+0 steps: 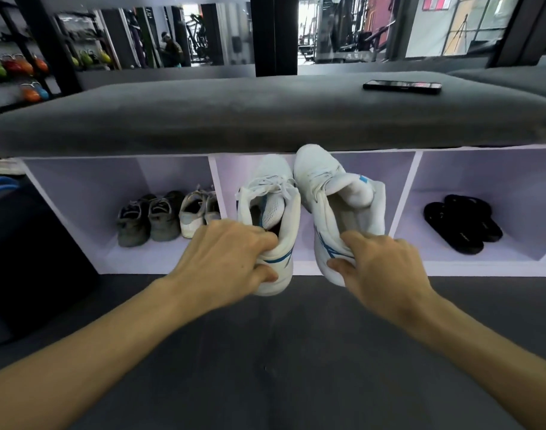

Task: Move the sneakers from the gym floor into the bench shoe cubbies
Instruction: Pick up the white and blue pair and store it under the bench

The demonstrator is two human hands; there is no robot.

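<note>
Head: hands (231,259) pinching sneakers' (270,212) heels.

Ahead of me at twelve o'clock stands the bench (265,119), its cushion on top and three cubbies under it. A phone (402,87) lies on the cushion toward one o'clock. In the cubby at eleven o'clock sit two pairs of shoes (169,217) side by side. In the cubby at one o'clock lies a pair of sandals (462,223). Before the middle cubby (386,169) my left hand (225,259) holds the left sneaker (270,193) by its heel, and my right hand (380,268) holds the right sneaker (336,187) just beside it, toes pointing in. Kettlebells (14,68) sit on a rack at ten o'clock.
</note>
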